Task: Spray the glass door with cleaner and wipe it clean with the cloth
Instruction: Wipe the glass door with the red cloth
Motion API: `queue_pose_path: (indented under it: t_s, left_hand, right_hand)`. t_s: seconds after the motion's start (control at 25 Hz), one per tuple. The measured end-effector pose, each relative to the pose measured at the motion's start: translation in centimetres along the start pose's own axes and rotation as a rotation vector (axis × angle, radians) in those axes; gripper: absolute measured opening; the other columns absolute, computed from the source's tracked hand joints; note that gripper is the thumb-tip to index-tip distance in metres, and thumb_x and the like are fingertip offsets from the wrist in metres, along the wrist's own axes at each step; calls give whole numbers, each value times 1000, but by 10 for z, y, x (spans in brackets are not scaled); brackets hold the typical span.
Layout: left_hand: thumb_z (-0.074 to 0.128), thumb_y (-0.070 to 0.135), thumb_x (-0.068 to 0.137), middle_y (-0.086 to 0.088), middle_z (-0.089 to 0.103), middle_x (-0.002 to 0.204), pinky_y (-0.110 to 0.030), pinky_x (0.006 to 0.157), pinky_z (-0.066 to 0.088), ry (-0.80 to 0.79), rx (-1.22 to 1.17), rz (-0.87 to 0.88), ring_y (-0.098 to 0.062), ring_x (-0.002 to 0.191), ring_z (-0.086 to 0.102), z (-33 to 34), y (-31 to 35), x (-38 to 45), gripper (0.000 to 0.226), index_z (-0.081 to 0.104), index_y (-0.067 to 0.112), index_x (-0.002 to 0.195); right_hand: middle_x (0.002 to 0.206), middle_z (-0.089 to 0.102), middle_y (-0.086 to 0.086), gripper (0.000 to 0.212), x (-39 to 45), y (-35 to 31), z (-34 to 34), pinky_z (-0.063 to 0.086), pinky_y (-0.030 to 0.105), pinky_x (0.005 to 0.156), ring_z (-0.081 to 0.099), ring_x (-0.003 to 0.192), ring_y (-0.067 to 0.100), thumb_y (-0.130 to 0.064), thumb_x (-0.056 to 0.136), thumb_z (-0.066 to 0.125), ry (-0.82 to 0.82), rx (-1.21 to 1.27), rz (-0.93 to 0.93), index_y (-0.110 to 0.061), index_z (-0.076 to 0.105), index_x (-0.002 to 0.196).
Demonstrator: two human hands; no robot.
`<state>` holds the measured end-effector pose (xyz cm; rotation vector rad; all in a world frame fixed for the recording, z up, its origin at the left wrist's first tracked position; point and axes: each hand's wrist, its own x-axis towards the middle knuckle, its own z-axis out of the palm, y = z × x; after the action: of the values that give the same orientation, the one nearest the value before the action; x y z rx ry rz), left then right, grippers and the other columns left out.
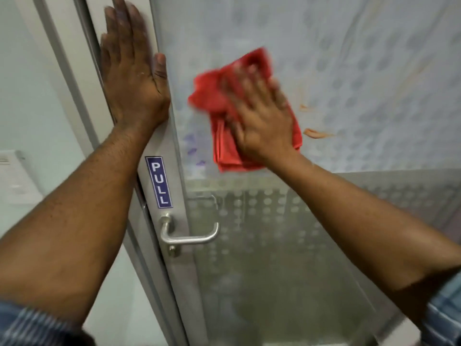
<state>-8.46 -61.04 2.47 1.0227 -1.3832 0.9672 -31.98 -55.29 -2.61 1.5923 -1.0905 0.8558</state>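
The glass door fills the right of the view, frosted with a dot pattern. My right hand presses a folded red cloth flat against the glass; both are blurred. My left hand lies flat and open on the metal door frame, fingers pointing up. Orange smears mark the glass just right of the cloth, and purple marks sit to its lower left. No spray bottle is in view.
A blue PULL sticker is on the frame above a steel lever handle. A white wall with a switch plate lies to the left.
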Motion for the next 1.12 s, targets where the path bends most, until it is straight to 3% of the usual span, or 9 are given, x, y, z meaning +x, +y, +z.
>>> queue_pose_path:
  t_s: [0.12,0.32,0.4,0.48,0.56,0.76,0.96,1.0,1.12]
  left_hand:
    - [24,38,107,-23,23,160,-36,123,5,0,-11,8,-37,149,18,-3,0,0,59,21,1,153]
    - [26,36,107,-22,18,161,-37,124,6,-15,-65,10,-33,151,14,-4,0,0,59,19,3,154]
    - [27,36,107,-23,18,161,-38,124,7,-12,-60,11,-33,151,13,-3,0,-1,59,18,3,155]
    - [27,36,107,-23,19,161,-37,123,6,4,-59,13,-34,150,14,-1,0,-1,59,18,3,154]
    - [28,36,107,-23,20,160,-35,123,4,17,-44,12,-31,151,13,2,1,-1,58,19,3,154]
    - [28,36,107,-23,20,160,-34,123,3,18,-42,8,-27,152,9,2,-2,-1,58,19,4,154]
    - [29,36,107,-23,22,160,-35,123,4,33,-31,-10,-34,150,16,2,0,-1,58,21,4,154]
    - [30,36,107,-23,22,160,-35,123,4,33,-37,-12,-34,150,17,2,0,-2,57,21,4,154]
    - [29,36,107,-24,21,160,-35,123,3,11,-49,-8,-35,150,16,1,1,-2,58,21,3,154]
  right_hand:
    - [156,36,10,50,33,-12,6,15,42,119,28,146,28,-41,101,37,136,73,288,-24,38,149]
    - [159,29,4,53,-54,-37,9,21,39,119,26,148,22,-29,99,43,-188,74,-434,-22,34,151]
    - [159,31,3,54,-51,-22,15,24,40,118,26,148,21,-29,98,43,-142,49,-384,-25,35,151]
    - [159,30,4,51,-20,-25,20,20,41,119,21,150,21,-37,101,39,-11,69,-55,-27,33,151]
    - [160,28,5,52,-5,-46,21,15,42,121,18,150,22,-40,102,36,30,124,72,-25,33,151]
    - [159,29,3,49,-66,-41,16,21,39,120,26,148,20,-28,102,33,-218,101,-540,-21,34,151]
    - [160,27,4,51,-32,-31,28,13,38,121,19,150,20,-31,99,42,5,99,-89,-25,38,149]
    - [161,25,5,50,-34,-48,31,12,37,121,18,150,21,-28,98,44,-4,144,-87,-23,39,148]
    - [161,24,3,58,-78,-71,32,12,36,121,22,149,19,-21,95,50,-207,172,-436,-20,33,150]
